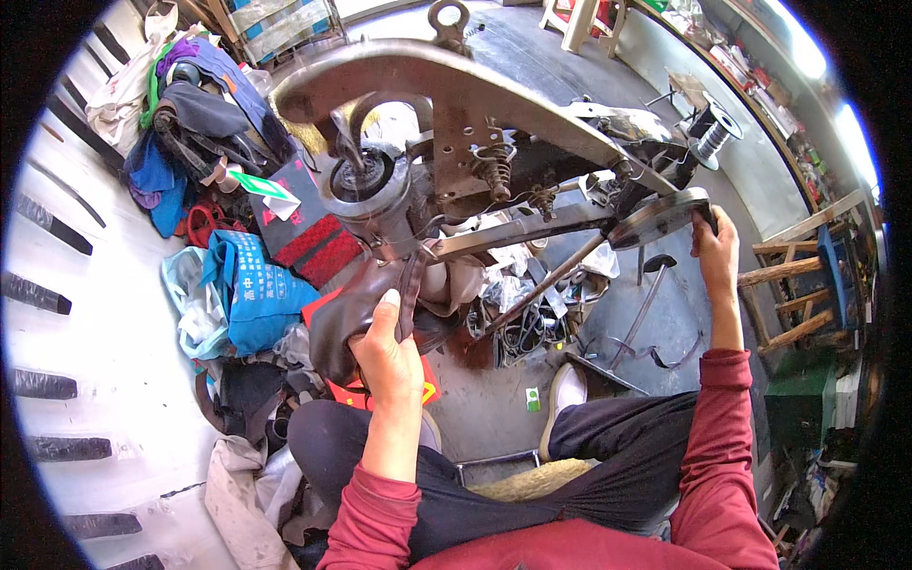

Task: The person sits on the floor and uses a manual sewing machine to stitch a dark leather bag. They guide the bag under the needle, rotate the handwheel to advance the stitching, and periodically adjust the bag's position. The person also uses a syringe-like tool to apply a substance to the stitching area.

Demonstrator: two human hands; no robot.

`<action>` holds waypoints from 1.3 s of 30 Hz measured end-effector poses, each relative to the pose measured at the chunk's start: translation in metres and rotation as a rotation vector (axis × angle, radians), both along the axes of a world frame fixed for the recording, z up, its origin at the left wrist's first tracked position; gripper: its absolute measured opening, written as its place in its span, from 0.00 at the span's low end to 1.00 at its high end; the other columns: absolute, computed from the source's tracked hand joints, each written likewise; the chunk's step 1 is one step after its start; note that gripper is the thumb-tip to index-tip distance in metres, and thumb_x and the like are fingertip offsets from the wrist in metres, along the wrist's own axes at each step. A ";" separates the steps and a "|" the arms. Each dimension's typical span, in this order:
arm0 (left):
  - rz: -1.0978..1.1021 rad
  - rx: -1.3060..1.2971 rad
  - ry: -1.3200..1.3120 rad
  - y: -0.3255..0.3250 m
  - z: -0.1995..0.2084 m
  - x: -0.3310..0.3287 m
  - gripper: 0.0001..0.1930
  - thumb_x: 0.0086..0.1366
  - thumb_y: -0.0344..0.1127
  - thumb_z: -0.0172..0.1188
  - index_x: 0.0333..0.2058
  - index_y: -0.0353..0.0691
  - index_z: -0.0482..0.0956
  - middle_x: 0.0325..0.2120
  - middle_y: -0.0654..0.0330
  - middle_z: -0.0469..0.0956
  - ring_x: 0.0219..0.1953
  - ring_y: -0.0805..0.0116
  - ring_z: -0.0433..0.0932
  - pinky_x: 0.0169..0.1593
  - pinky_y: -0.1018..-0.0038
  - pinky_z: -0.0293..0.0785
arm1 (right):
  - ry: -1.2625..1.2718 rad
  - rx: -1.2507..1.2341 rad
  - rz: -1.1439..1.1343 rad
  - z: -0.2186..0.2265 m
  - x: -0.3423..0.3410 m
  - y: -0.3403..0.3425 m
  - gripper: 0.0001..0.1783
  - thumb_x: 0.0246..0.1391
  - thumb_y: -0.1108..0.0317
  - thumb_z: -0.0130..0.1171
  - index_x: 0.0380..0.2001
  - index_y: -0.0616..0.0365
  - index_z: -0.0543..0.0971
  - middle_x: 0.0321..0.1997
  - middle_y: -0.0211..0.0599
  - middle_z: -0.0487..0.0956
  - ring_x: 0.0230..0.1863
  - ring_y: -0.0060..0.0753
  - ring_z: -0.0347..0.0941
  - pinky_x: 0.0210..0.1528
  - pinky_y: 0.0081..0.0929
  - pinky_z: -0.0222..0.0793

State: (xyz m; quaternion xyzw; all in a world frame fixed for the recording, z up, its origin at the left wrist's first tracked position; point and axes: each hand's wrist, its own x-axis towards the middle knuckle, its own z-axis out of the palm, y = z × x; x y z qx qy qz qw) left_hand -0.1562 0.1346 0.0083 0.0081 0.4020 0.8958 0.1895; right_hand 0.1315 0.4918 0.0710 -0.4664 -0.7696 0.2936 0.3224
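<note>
In front of me stands a metal hand-cranked sewing machine point(541, 104) with a long curved arm and exposed springs. My left hand point(388, 356) is closed on a dark brown leather piece point(337, 318), its thumb lying on top beside a dark strip along the edge. The leather reaches up under the machine's left end, where its far part is hidden. At the machine's right end, my right hand point(718, 252) has its fingers wrapped round the rim of the handwheel point(655, 220). A spool of dark thread point(711, 128) sits above the wheel.
Piled clothes point(214, 114) and a blue bag point(252, 290) lie to the left. Below the machine is a bin of odds and ends point(541, 304). A metal stand point(636, 318) is on the floor near my right foot, and a wooden frame point(798, 285) stands at the right.
</note>
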 end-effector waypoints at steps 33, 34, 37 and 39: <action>-0.160 -0.035 0.044 -0.001 0.005 -0.015 0.10 0.68 0.26 0.58 0.46 0.29 0.80 0.41 0.51 0.84 0.42 0.58 0.86 0.48 0.67 0.82 | 0.185 -0.091 0.172 0.015 -0.019 -0.029 0.12 0.67 0.63 0.58 0.30 0.58 0.76 0.23 0.27 0.73 0.21 0.18 0.66 0.25 0.20 0.62; -0.166 -0.027 0.032 -0.001 0.006 -0.015 0.10 0.68 0.26 0.58 0.45 0.29 0.80 0.41 0.51 0.84 0.42 0.59 0.86 0.48 0.67 0.82 | 0.185 -0.039 0.136 0.011 -0.010 -0.016 0.11 0.66 0.64 0.57 0.30 0.57 0.75 0.22 0.26 0.72 0.21 0.18 0.65 0.25 0.20 0.62; -0.167 -0.042 0.055 0.000 0.009 -0.016 0.10 0.68 0.26 0.58 0.45 0.28 0.81 0.40 0.51 0.84 0.41 0.60 0.86 0.47 0.69 0.82 | 0.077 -0.176 -0.083 -0.032 0.002 0.013 0.03 0.65 0.73 0.55 0.35 0.58 0.77 0.23 0.27 0.72 0.22 0.19 0.65 0.24 0.23 0.61; -0.171 -0.043 0.051 0.000 0.010 -0.017 0.10 0.68 0.26 0.57 0.45 0.28 0.81 0.40 0.51 0.84 0.41 0.60 0.86 0.47 0.69 0.82 | -0.016 -0.233 -0.114 -0.068 -0.005 0.005 0.04 0.63 0.75 0.56 0.39 0.60 0.78 0.25 0.28 0.73 0.21 0.22 0.67 0.22 0.24 0.63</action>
